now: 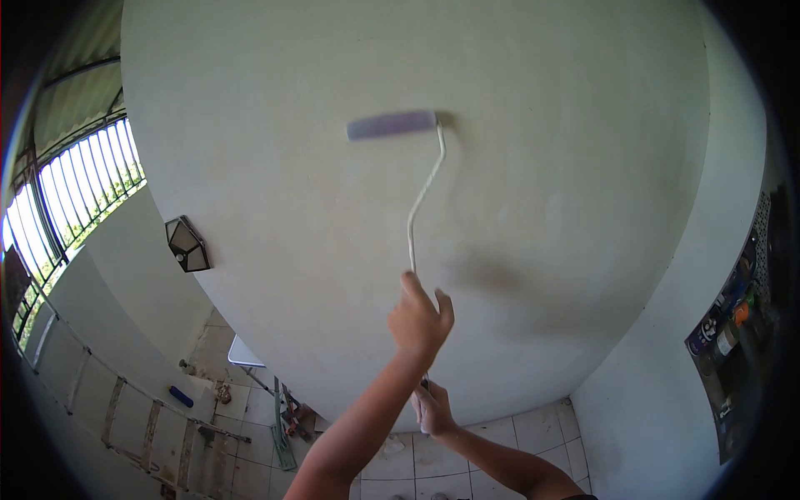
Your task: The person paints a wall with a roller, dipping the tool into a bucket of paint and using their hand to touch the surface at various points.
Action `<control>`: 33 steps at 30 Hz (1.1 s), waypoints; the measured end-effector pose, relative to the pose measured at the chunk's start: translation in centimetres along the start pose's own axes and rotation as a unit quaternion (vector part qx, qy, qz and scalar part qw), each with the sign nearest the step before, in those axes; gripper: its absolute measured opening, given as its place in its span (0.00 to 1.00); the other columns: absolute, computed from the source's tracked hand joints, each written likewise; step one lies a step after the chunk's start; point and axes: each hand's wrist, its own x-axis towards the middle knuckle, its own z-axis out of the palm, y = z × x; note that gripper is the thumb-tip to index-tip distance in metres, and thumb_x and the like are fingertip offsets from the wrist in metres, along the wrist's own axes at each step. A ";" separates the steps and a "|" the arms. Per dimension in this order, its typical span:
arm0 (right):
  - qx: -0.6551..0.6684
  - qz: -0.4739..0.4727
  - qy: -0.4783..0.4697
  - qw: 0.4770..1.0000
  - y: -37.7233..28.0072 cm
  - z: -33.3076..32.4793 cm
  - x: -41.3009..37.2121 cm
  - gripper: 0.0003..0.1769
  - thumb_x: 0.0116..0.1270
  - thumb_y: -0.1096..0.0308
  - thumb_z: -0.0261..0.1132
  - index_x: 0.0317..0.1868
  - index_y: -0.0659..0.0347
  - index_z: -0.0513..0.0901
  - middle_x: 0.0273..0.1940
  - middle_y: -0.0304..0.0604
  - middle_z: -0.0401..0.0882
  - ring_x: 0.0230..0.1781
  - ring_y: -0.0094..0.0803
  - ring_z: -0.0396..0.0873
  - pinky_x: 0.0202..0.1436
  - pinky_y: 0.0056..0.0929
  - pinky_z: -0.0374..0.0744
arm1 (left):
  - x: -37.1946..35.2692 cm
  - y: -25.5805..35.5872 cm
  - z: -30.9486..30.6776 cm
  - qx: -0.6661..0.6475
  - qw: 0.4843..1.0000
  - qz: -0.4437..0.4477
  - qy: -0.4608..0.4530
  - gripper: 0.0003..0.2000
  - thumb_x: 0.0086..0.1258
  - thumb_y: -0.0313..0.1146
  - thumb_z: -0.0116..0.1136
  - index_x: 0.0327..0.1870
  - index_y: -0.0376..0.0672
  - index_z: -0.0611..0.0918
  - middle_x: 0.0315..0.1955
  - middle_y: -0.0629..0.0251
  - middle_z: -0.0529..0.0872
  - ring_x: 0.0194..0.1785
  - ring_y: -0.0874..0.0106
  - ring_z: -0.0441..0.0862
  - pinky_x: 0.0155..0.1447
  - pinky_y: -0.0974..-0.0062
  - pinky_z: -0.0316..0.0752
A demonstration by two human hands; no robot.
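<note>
A paint roller (392, 125) with a pale purple sleeve lies against the light wall (292, 208), high in the view. Its bent white rod runs down to my left hand (419, 321), whose fingers are wrapped round the rod's lower part. Below it, my right hand (435, 408) grips the handle's lower end. The stretch between the hands is mostly hidden behind my left hand and wrist. A soft shadow falls on the wall right of my left hand.
A wall lamp (187, 244) is at the wall's left edge. At the lower left stand a ladder (152, 429) and a small white table (245, 352), with tools (292, 417) on the tiled floor. Cluttered shelves (729, 333) are at the right.
</note>
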 end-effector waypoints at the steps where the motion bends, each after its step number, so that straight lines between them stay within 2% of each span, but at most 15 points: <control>1: 0.000 0.031 0.015 0.999 2.8 -0.8 -1.9 0.21 0.78 0.53 0.54 0.29 0.57 0.69 0.15 0.30 0.64 0.12 0.17 0.59 0.16 0.22 0.58 | -2.9 -1.1 1.0 0.002 0.999 -0.024 -0.034 0.23 0.65 0.35 0.57 0.53 0.30 0.64 0.35 0.39 0.83 0.30 0.42 0.83 0.30 0.47 0.75; 5: -0.006 0.107 0.050 0.993 11.4 -2.6 -9.8 0.23 0.76 0.50 0.56 0.27 0.57 0.70 0.15 0.31 0.65 0.11 0.20 0.62 0.16 0.24 0.59 | -13.4 -5.4 3.3 0.015 0.985 -0.096 -0.145 0.23 0.63 0.34 0.57 0.53 0.29 0.65 0.33 0.43 0.82 0.27 0.44 0.82 0.28 0.49 0.75; 6: -0.033 0.145 0.077 0.986 11.4 -2.0 -11.0 0.29 0.76 0.45 0.54 0.20 0.56 0.66 0.13 0.34 0.63 0.09 0.23 0.60 0.15 0.26 0.56 | -14.9 -6.0 3.7 0.022 0.980 -0.108 -0.165 0.23 0.62 0.34 0.57 0.53 0.29 0.65 0.33 0.44 0.82 0.26 0.44 0.81 0.28 0.49 0.75; 9: -0.029 0.136 0.083 0.987 10.8 -1.5 -10.7 0.29 0.76 0.45 0.54 0.20 0.56 0.66 0.12 0.34 0.63 0.09 0.23 0.60 0.15 0.26 0.56 | -16.3 -6.4 3.7 0.018 0.977 -0.118 -0.176 0.23 0.62 0.34 0.57 0.53 0.28 0.65 0.33 0.43 0.82 0.26 0.44 0.81 0.27 0.50 0.75; 12: -0.024 0.116 0.076 0.990 11.1 -1.4 -10.4 0.29 0.76 0.45 0.55 0.21 0.56 0.67 0.13 0.33 0.63 0.09 0.22 0.60 0.15 0.27 0.56 | -13.8 -5.7 3.3 0.008 0.987 -0.081 -0.135 0.24 0.62 0.34 0.57 0.54 0.27 0.65 0.33 0.43 0.82 0.25 0.45 0.81 0.27 0.50 0.75; 15: -0.015 0.069 0.056 0.996 6.4 0.1 -6.1 0.28 0.75 0.44 0.55 0.23 0.57 0.68 0.12 0.32 0.63 0.09 0.20 0.59 0.13 0.26 0.55 | -7.9 -3.2 1.2 0.006 0.996 -0.042 -0.079 0.25 0.62 0.33 0.56 0.55 0.27 0.65 0.31 0.44 0.82 0.24 0.45 0.80 0.27 0.50 0.74; 16: -0.019 0.042 0.038 0.998 4.1 0.6 -4.8 0.21 0.78 0.55 0.53 0.27 0.57 0.68 0.15 0.29 0.63 0.12 0.17 0.59 0.15 0.22 0.57 | -5.7 -2.3 0.6 0.007 0.998 -0.023 -0.051 0.25 0.62 0.33 0.56 0.56 0.28 0.65 0.31 0.44 0.81 0.24 0.44 0.80 0.27 0.50 0.74; 17: -0.028 0.002 0.035 0.999 2.6 1.1 -3.3 0.21 0.79 0.55 0.52 0.27 0.56 0.67 0.15 0.30 0.62 0.11 0.17 0.59 0.15 0.22 0.57 | -3.5 -1.3 -0.1 -0.004 1.000 -0.009 -0.026 0.24 0.62 0.33 0.56 0.56 0.29 0.65 0.31 0.44 0.81 0.24 0.44 0.79 0.27 0.50 0.73; 18: -0.033 0.004 0.037 0.999 0.0 1.7 -2.2 0.22 0.79 0.55 0.52 0.26 0.56 0.67 0.14 0.30 0.62 0.11 0.18 0.59 0.15 0.23 0.57 | -1.4 -0.2 -1.0 -0.015 1.000 0.007 -0.001 0.24 0.62 0.33 0.56 0.55 0.30 0.65 0.31 0.44 0.81 0.23 0.45 0.79 0.26 0.50 0.73; 20: -0.076 -0.046 0.018 0.996 -4.3 2.5 -1.0 0.24 0.80 0.52 0.51 0.26 0.57 0.67 0.13 0.31 0.62 0.11 0.19 0.58 0.16 0.22 0.57 | 1.7 1.9 -2.5 -0.023 0.999 0.016 0.022 0.19 0.65 0.33 0.55 0.52 0.34 0.66 0.25 0.47 0.81 0.23 0.45 0.79 0.26 0.50 0.70; 24: -0.073 -0.100 -0.017 0.992 -5.3 1.1 -1.4 0.26 0.78 0.47 0.53 0.26 0.57 0.67 0.13 0.32 0.63 0.09 0.18 0.60 0.14 0.22 0.59 | 2.2 3.6 -4.4 -0.106 0.994 0.001 -0.006 0.11 0.75 0.36 0.49 0.50 0.41 0.66 0.19 0.51 0.79 0.24 0.45 0.79 0.26 0.51 0.67; 28: -0.027 -0.018 -0.024 0.999 -1.3 2.3 -6.3 0.26 0.74 0.44 0.59 0.28 0.57 0.68 0.14 0.31 0.64 0.09 0.18 0.60 0.12 0.22 0.60 | -3.2 1.0 -5.8 -0.109 0.993 -0.040 -0.013 0.07 0.81 0.37 0.41 0.51 0.46 0.67 0.18 0.51 0.79 0.25 0.43 0.78 0.27 0.49 0.66; 30: 0.001 0.029 -0.038 0.999 1.3 3.1 -7.8 0.25 0.74 0.45 0.60 0.28 0.56 0.68 0.14 0.31 0.63 0.10 0.18 0.60 0.13 0.22 0.60 | -5.8 -1.4 -5.9 -0.043 0.996 -0.075 0.005 0.10 0.80 0.38 0.42 0.51 0.41 0.67 0.18 0.49 0.81 0.23 0.42 0.79 0.27 0.46 0.69; 32: 0.030 0.104 -0.020 0.994 3.7 4.3 -9.2 0.23 0.75 0.50 0.59 0.27 0.55 0.67 0.15 0.30 0.64 0.11 0.18 0.60 0.14 0.22 0.59 | -7.9 -4.0 -5.0 0.006 0.994 -0.109 -0.031 0.11 0.80 0.37 0.42 0.52 0.39 0.67 0.18 0.49 0.82 0.22 0.43 0.79 0.26 0.46 0.69; 33: 0.030 0.098 -0.007 0.995 5.5 4.5 -9.8 0.22 0.76 0.51 0.59 0.28 0.55 0.68 0.15 0.29 0.63 0.12 0.17 0.59 0.16 0.23 0.58 | -8.6 -5.1 -4.5 0.030 0.990 -0.126 -0.047 0.12 0.80 0.37 0.43 0.53 0.39 0.67 0.17 0.49 0.82 0.22 0.43 0.79 0.25 0.46 0.69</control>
